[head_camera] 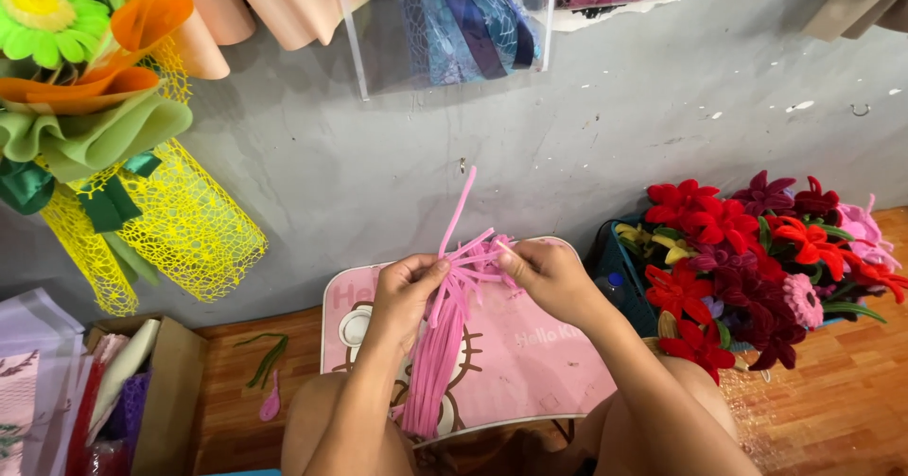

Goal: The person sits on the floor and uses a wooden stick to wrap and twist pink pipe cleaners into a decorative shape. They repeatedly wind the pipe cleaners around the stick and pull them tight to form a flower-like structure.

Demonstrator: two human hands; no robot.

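My left hand [402, 291] grips a thick bundle of pink pipe cleaners [437, 358] near its top, over a small pink cartoon-printed table [539, 362]. The bundle hangs down across the table toward my knees. My right hand [549, 277] pinches the bent upper ends of the pipe cleaners, which fan out between both hands. One single pink strand [461, 206] sticks up against the grey wall.
A basket of red, maroon and pink pipe-cleaner flowers [757, 268] stands on the wooden floor at right. A yellow-mesh bouquet [113, 154] hangs at left. A cardboard box of wrapping sheets [142, 391] sits at lower left. Green and pink scraps [268, 372] lie on the floor.
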